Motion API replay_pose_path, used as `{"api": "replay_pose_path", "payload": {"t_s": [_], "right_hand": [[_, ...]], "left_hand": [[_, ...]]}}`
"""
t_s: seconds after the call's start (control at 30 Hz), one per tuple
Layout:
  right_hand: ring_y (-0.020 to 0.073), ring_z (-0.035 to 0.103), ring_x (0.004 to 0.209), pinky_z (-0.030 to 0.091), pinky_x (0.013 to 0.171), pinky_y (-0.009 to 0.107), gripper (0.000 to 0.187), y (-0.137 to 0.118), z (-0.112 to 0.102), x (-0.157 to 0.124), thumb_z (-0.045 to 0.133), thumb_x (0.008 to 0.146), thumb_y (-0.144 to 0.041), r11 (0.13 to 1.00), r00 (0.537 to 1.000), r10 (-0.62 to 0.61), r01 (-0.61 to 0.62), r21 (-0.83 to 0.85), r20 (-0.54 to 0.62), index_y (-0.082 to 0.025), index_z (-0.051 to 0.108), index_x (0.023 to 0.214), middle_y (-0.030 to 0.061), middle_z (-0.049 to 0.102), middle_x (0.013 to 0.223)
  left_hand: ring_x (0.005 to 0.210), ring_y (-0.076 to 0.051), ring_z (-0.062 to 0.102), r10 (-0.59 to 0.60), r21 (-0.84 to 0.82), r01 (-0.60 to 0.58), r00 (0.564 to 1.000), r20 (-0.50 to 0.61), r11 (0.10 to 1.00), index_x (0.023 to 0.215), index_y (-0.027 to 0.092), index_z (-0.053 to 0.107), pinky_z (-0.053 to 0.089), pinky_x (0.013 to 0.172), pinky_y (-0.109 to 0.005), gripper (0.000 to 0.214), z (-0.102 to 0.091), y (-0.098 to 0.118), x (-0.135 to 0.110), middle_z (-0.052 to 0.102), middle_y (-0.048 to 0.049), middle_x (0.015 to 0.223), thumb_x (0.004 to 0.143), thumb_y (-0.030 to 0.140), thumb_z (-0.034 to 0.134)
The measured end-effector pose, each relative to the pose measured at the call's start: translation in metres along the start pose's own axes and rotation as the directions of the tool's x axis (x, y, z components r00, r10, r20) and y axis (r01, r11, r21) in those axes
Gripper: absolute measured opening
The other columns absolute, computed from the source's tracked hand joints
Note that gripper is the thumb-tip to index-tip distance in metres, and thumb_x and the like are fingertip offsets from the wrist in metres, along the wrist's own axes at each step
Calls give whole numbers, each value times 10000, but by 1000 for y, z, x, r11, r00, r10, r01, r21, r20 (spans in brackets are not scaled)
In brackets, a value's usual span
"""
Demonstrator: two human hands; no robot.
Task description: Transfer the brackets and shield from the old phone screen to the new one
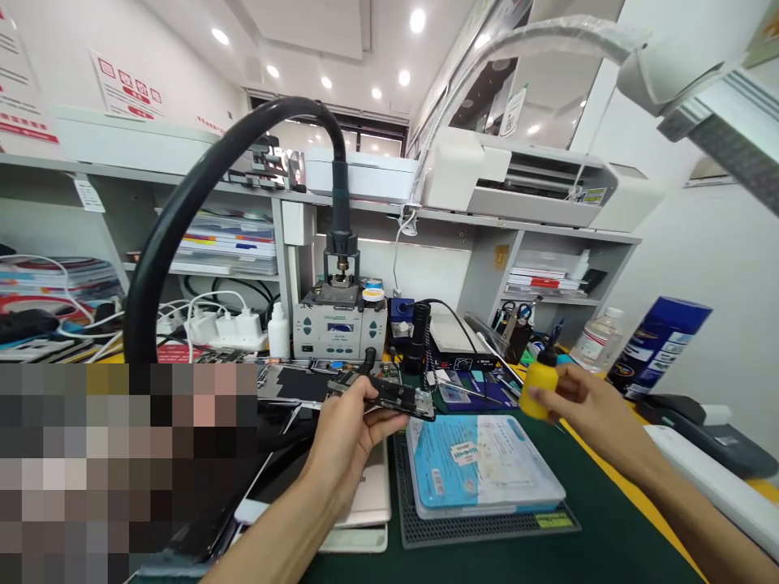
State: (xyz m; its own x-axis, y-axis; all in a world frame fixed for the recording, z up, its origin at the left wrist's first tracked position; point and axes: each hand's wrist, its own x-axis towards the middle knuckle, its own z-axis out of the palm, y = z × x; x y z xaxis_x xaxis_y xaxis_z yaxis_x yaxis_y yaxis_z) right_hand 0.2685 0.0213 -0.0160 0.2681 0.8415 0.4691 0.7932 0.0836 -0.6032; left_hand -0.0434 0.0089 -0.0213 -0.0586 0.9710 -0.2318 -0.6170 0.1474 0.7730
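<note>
My left hand (353, 418) is closed around an opened phone (398, 395), its dark inner parts facing up, held above the bench. Off to the right, my right hand (587, 401) grips a small yellow bottle (539, 385) with a black tip, thumb in front and fingers behind. Between the hands and lower down lies a blue and clear plastic case (480, 462) on a grey ridged mat (487, 531). Whether the yellow bottle is lifted or touches the bench, I cannot tell.
A rework station (337, 328) stands behind, with a thick black hose (200, 162) arching at left. Pale devices (368, 487) are stacked beside the mat. A clear bottle (600, 341) and a blue can (660, 345) stand at right. A lamp (699, 105) overhangs.
</note>
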Motion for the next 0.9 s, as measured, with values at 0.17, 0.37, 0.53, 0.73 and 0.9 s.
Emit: {"api": "replay_pose_path", "payload": {"t_s": [0.17,0.37,0.53,0.73,0.9], "right_hand": [[199,621,701,493,575,269,78,-65,0,-75,634,833,-279,865,696,-252,-151,479,673,-235,570,846,25,629,775],[104,458,658,391,593,198,190,-109,12,-87,685,733,-174,879,462,-81,-385,282,883,-201,505,789,-56,480,721],[101,517,629,402,515,171,167,-121,10,-73,678,746,-210,876,407,-71,-411,252,910,-192,516,781,-52,517,696],[71,477,473,394,380,152,177,-125,13,-69,667,726,-247,854,335,-49,-475,213,941,-187,509,777,-68,509,641],[76,539,459,334,320,108,254,-133,7,-65,671,665,-289,826,326,100,-554,105,940,-192,526,849,-51,562,650]], "left_hand": [[599,-172,692,34,15,-34,999,-11,999,611,148,575,657,635,-343,126,0,-1,0,694,-48,659,721,88,591],[548,-188,672,76,46,-74,997,-31,996,581,165,541,656,614,-407,149,-2,-2,-2,654,-22,592,713,138,607],[524,-194,655,77,57,-76,997,-21,995,570,173,516,634,528,-372,160,-3,-2,-2,648,-28,576,702,162,607],[490,-163,626,79,62,-78,997,-18,995,587,168,535,607,477,-313,131,-3,-2,-1,647,-18,572,698,165,605],[489,-176,637,71,71,-70,997,-8,995,580,168,524,607,481,-322,137,-2,0,-4,660,-33,573,693,163,602]]}}
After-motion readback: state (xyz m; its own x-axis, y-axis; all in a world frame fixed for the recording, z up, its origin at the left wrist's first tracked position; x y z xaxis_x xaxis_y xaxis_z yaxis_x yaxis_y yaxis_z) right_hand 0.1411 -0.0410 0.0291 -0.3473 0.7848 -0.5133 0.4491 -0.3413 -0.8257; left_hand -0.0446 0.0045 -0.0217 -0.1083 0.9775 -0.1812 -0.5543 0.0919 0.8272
